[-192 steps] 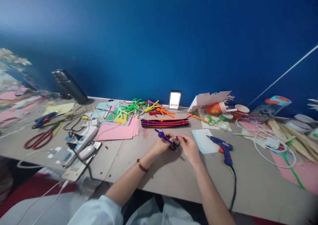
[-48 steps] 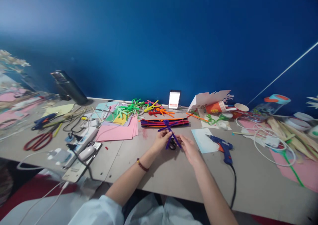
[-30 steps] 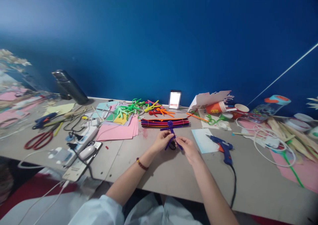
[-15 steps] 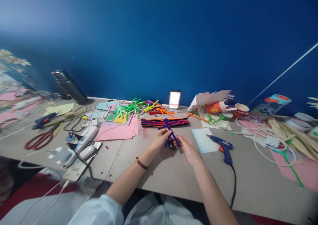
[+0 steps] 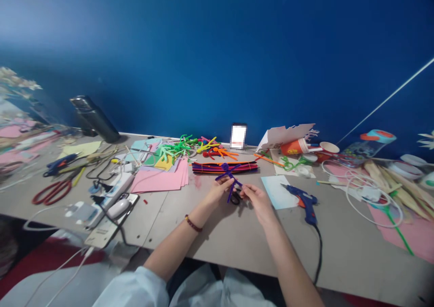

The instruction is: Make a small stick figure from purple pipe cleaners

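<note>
Between my two hands is a purple pipe-cleaner figure (image 5: 225, 167) with a coiled head, arms and legs. My left hand (image 5: 221, 189) pinches its body between thumb and fingers. With its fingertips, my right hand (image 5: 252, 196) grips one of the legs at the lower right. Below the figure, partly covered by it and by my fingers, lies a small black-handled pair of scissors (image 5: 234, 198) on the table. Just behind the figure rests a bundle of pipe cleaners (image 5: 203, 167) in purple, orange, red and black.
Green pipe-cleaner shapes (image 5: 174, 149) and pink paper sheets (image 5: 159, 180) lie to the left. A blue glue gun (image 5: 306, 203) with its cord is on the right. Further left are a power strip (image 5: 115, 191), red-handled scissors (image 5: 50, 192) and a dark flask (image 5: 96, 119). A phone (image 5: 238, 136) stands at the back.
The leg in my right hand has bent; its end no longer points straight down past the fingers. The figure has tilted slightly, and my left hand has barely moved.
</note>
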Tool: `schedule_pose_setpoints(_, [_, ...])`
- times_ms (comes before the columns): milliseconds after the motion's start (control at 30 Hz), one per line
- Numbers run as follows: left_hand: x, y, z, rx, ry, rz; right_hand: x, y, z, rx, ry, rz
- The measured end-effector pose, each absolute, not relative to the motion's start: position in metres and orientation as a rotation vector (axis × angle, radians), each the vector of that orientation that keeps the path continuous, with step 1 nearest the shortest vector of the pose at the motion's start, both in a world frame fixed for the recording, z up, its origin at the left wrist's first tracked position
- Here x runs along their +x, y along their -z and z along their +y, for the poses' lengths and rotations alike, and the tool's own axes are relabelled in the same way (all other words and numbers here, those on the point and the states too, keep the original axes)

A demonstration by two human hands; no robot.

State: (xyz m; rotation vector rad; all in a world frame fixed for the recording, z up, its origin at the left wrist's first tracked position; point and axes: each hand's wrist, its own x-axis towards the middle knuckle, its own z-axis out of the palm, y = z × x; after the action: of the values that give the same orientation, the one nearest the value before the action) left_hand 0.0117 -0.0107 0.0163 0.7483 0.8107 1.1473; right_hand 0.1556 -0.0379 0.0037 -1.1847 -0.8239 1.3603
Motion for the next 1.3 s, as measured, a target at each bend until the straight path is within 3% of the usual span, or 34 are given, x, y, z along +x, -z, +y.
schedule_pose_setpoints(333, [0.012,-0.016,-0.007,0.674,-1.156,0.816,0.156,-0.01,-0.039,-1.297,-1.17,-0.959])
schedule_pose_setpoints(600, [0.009,-0.007,-0.001,0.679,-1.115,0.81,0.16,-0.028,-0.045,-1.316,-0.669,-1.321])
schedule_pose_setpoints(967, [0.014,-0.01,-0.01,0.937,-1.034,0.814,0.153,-0.058,-0.022,-1.236,-0.23,-1.681])
schedule_pose_setpoints(1300, [0.016,-0.004,-0.008,0.915,-1.048,0.798,0.148,-0.055,-0.002,-1.221,-0.184,-1.757])
